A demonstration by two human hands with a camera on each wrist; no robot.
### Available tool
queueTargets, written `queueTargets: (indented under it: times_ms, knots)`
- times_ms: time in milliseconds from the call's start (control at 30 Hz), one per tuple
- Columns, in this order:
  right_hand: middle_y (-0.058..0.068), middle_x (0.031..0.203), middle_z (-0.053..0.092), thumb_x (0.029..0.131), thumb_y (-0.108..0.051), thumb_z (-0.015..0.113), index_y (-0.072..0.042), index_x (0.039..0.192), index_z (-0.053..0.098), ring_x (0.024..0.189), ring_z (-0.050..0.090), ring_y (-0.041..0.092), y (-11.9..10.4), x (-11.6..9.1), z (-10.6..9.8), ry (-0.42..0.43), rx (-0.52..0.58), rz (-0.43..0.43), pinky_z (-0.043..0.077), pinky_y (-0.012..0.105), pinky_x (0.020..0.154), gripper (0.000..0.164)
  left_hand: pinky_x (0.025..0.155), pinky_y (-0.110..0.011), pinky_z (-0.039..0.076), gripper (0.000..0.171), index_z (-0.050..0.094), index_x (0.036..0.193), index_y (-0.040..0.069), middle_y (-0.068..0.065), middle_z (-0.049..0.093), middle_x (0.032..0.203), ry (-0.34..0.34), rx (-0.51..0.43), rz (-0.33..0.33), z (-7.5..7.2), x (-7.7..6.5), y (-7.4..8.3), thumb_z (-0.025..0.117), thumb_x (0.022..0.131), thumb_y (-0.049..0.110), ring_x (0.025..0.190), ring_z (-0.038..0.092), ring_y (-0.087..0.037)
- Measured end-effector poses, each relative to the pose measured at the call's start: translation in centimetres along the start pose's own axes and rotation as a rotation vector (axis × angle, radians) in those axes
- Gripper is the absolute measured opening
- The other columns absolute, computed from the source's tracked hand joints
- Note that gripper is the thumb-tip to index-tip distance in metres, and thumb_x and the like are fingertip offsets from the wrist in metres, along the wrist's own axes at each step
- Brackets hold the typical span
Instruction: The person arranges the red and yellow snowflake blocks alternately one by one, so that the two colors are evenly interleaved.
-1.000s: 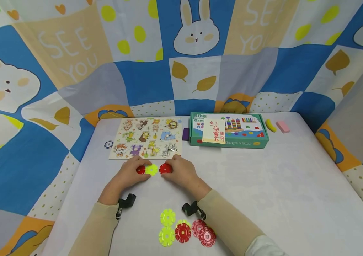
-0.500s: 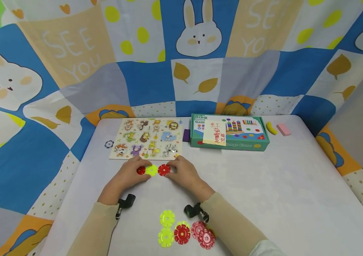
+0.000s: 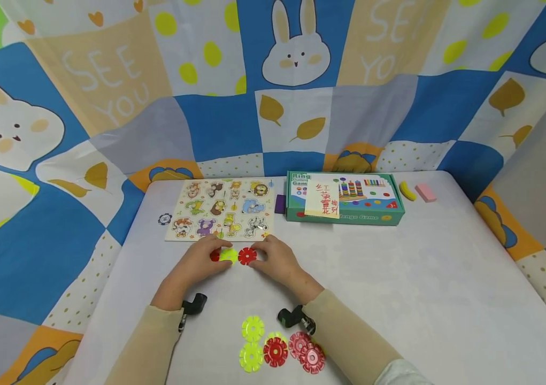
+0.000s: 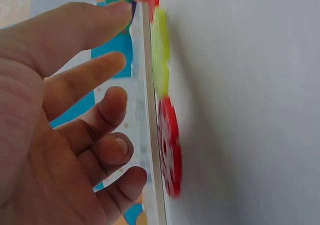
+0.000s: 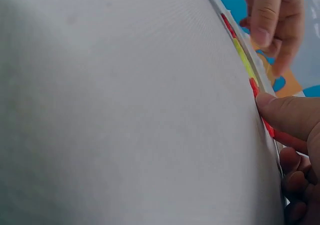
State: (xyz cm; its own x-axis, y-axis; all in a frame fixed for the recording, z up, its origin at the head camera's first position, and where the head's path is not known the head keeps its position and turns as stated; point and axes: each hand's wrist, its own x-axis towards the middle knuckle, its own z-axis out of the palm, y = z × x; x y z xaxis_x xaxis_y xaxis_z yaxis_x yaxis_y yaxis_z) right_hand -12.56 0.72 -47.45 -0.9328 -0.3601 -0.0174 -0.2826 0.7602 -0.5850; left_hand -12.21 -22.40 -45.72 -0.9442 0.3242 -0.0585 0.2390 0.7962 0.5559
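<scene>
Three notched plastic snowflake discs lie in a row: a red disc (image 3: 215, 255) at left, a yellow-green disc (image 3: 228, 256), then another red disc (image 3: 247, 256). My left hand (image 3: 199, 261) hovers around the left two. In the left wrist view its thumb and loosely bent fingers stand apart from the left red disc (image 4: 170, 147) and yellow-green disc (image 4: 160, 52). My right hand (image 3: 278, 262) holds the right red disc between thumb and index finger; in the right wrist view the thumb (image 5: 280, 110) lies on that disc's near edge.
Several loose yellow-green (image 3: 251, 357) and red snowflake discs (image 3: 275, 352) lie near the front, by the right sleeve. Behind the hands are an animal puzzle board (image 3: 222, 208) and a green game box (image 3: 345, 199) with a note. A toy banana (image 3: 407, 191) and pink block (image 3: 425, 192) sit right.
My right hand has brought its red disc left, up beside the yellow-green one, and its fingers spread a little wider. My left hand has shifted slightly right over its discs.
</scene>
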Motion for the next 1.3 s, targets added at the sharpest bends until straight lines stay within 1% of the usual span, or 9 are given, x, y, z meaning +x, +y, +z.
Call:
queueTargets:
  times_ms: [200, 400, 500, 633, 733, 867, 1000, 1133, 1300]
  knots:
    - [-0.006, 0.085, 0.047, 0.078, -0.036, 0.076, -0.019, 0.119, 0.066, 0.075, 0.045, 0.012, 0.2, -0.1, 0.0, 0.007, 0.017, -0.007, 0.038, 0.025, 0.062, 0.046, 0.07, -0.034, 0.039, 0.047, 0.063, 0.12, 0.019, -0.001, 0.052, 0.087, -0.005, -0.021, 0.001, 0.8, 0.6, 1.4, 0.076, 0.078, 0.034, 0.08, 0.047, -0.016]
    - [-0.005, 0.088, 0.048, 0.082, -0.028, 0.073, -0.016, 0.119, 0.066, 0.08, 0.046, 0.013, 0.4, -0.1, -0.4, -0.028, 0.04, -0.021, 0.04, 0.026, 0.068, 0.039, 0.07, -0.035, 0.038, 0.047, 0.062, 0.122, 0.018, 0.001, 0.052, 0.085, 0.001, -0.038, -0.009, 1.8, 1.1, 1.7, 0.076, 0.079, 0.034, 0.078, 0.047, -0.016]
    - [-0.005, 0.091, 0.05, 0.084, -0.023, 0.071, -0.013, 0.119, 0.065, 0.084, 0.047, 0.013, 0.5, -0.4, -1.0, -0.053, 0.075, -0.027, 0.043, 0.026, 0.073, 0.037, 0.072, -0.035, 0.04, 0.049, 0.062, 0.123, 0.019, 0.003, 0.053, 0.089, -0.001, -0.016, -0.008, 2.4, 1.2, 1.6, 0.075, 0.079, 0.036, 0.081, 0.047, -0.015]
    - [-0.005, 0.089, 0.053, 0.085, -0.02, 0.069, -0.012, 0.119, 0.065, 0.083, 0.049, 0.013, 0.9, -1.1, -2.0, -0.087, 0.138, -0.026, 0.044, 0.026, 0.072, 0.035, 0.082, -0.035, 0.044, 0.05, 0.062, 0.124, 0.02, 0.006, 0.058, 0.103, 0.003, 0.019, -0.001, 2.9, 1.2, 1.5, 0.075, 0.079, 0.037, 0.09, 0.05, -0.013]
    - [-0.006, 0.086, 0.053, 0.086, -0.022, 0.068, -0.013, 0.118, 0.066, 0.078, 0.049, 0.012, 0.9, -2.0, -2.7, -0.109, 0.173, -0.032, 0.044, 0.025, 0.067, 0.034, 0.087, -0.037, 0.045, 0.048, 0.063, 0.123, 0.021, 0.006, 0.06, 0.109, 0.011, 0.034, 0.007, 3.1, 1.3, 1.5, 0.075, 0.079, 0.037, 0.095, 0.053, -0.012]
    - [-0.008, 0.085, 0.054, 0.086, -0.024, 0.068, -0.014, 0.117, 0.066, 0.075, 0.05, 0.011, 0.5, -3.7, -3.8, -0.129, 0.194, -0.072, 0.045, 0.024, 0.064, 0.032, 0.084, -0.036, 0.045, 0.046, 0.064, 0.121, 0.021, 0.006, 0.06, 0.106, 0.016, 0.055, 0.016, 3.2, 1.4, 1.4, 0.074, 0.079, 0.038, 0.092, 0.053, -0.012]
    - [-0.008, 0.085, 0.054, 0.086, -0.025, 0.068, -0.014, 0.116, 0.066, 0.077, 0.051, 0.012, -0.2, -5.6, -4.5, -0.144, 0.227, -0.129, 0.046, 0.024, 0.064, 0.032, 0.084, -0.036, 0.045, 0.047, 0.064, 0.122, 0.021, 0.006, 0.06, 0.106, 0.022, 0.068, 0.016, 3.2, 1.3, 1.4, 0.074, 0.079, 0.038, 0.092, 0.053, -0.012]
    - [-0.01, 0.087, 0.055, 0.086, -0.027, 0.068, -0.015, 0.117, 0.066, 0.079, 0.052, 0.011, -0.8, -7.4, -4.3, -0.181, 0.263, -0.184, 0.047, 0.022, 0.067, 0.032, 0.087, -0.037, 0.044, 0.049, 0.062, 0.124, 0.022, 0.005, 0.06, 0.11, 0.031, 0.089, 0.022, 3.2, 1.2, 1.4, 0.074, 0.079, 0.037, 0.096, 0.054, -0.013]
    - [-0.012, 0.089, 0.058, 0.086, -0.03, 0.069, -0.019, 0.117, 0.066, 0.079, 0.053, 0.007, -1.6, -9.4, -3.1, -0.271, 0.272, -0.212, 0.047, 0.021, 0.07, 0.033, 0.079, -0.035, 0.044, 0.054, 0.058, 0.129, 0.027, 0.005, 0.057, 0.104, 0.027, 0.137, 0.046, 3.3, 1.2, 1.8, 0.072, 0.078, 0.039, 0.087, 0.052, -0.013]
